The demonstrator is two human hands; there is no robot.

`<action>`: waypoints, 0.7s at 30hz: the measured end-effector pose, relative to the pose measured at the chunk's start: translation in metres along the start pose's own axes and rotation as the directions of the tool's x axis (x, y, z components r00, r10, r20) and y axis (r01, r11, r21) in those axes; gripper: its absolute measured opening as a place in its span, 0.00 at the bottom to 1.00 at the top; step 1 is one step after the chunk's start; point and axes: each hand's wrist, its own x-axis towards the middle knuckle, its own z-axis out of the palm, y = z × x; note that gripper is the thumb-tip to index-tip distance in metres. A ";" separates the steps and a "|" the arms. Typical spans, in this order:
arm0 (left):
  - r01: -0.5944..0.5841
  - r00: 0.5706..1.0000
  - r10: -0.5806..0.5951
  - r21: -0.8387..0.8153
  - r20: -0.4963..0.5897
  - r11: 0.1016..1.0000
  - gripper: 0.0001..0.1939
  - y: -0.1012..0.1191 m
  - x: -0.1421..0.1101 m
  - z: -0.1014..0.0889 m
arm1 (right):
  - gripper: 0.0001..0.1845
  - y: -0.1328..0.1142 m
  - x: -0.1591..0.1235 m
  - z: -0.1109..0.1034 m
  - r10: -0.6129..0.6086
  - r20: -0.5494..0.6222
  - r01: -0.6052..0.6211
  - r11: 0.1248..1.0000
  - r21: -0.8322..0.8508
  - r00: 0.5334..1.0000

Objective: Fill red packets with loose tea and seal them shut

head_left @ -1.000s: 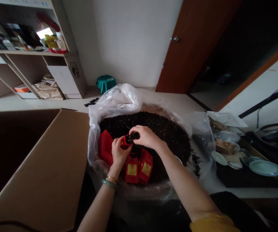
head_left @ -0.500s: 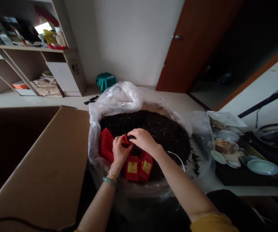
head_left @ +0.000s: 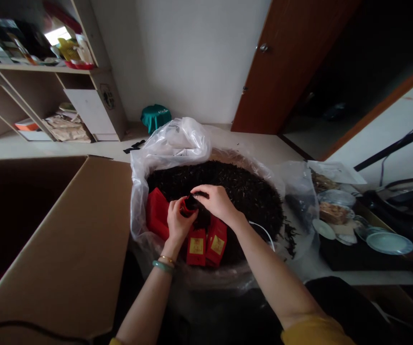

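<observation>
My left hand (head_left: 178, 224) is wrapped round a small red pouch (head_left: 184, 211) whose open mouth faces up. Just right of that mouth, my right hand (head_left: 218, 203) pinches a clump of dark dried leaves (head_left: 200, 194), which look like tea. Both hands are over a large heap of the same leaves (head_left: 255, 196) in a wide clear plastic bag (head_left: 139, 177). Two red packets with gold labels, a left one (head_left: 196, 251) and a right one (head_left: 216, 244), lie on the near side of the heap. A bigger red piece (head_left: 157, 215) rests left of my left hand.
A big cardboard box (head_left: 73, 230) stands open at the left. To the right are a pale green plate (head_left: 389, 243), dishes and a clear container (head_left: 334, 211). A white cable (head_left: 264, 231) lies across the bag. Behind are a teal-covered bin (head_left: 155, 117) and a door (head_left: 281, 72).
My right hand has lifted slightly from the pouch mouth, and the leaves in its fingers show more. My left hand still holds the pouch. The view has tilted slightly.
</observation>
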 end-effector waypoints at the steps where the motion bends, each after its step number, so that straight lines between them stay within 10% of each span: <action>1: 0.000 1.000 0.000 0.001 -0.005 1.000 0.24 0.001 0.000 0.000 | 0.12 0.002 0.000 0.000 0.016 -0.041 -0.015 1.000 0.001 0.999; 6: -0.017 0.998 0.017 -0.001 -0.053 1.000 0.25 0.001 0.000 -0.001 | 0.15 0.008 -0.008 0.002 -0.008 -0.079 0.002 0.997 -0.079 0.997; 15: -0.014 1.000 0.013 0.074 0.022 0.997 0.28 -0.003 0.000 0.001 | 0.06 0.001 -0.016 0.010 0.090 0.298 -0.007 0.963 -0.270 0.950; 21: 0.119 0.991 -0.113 -0.084 0.066 0.989 0.31 -0.002 0.003 0.004 | 0.05 0.022 -0.013 0.005 0.069 0.100 -0.057 0.991 -0.118 0.993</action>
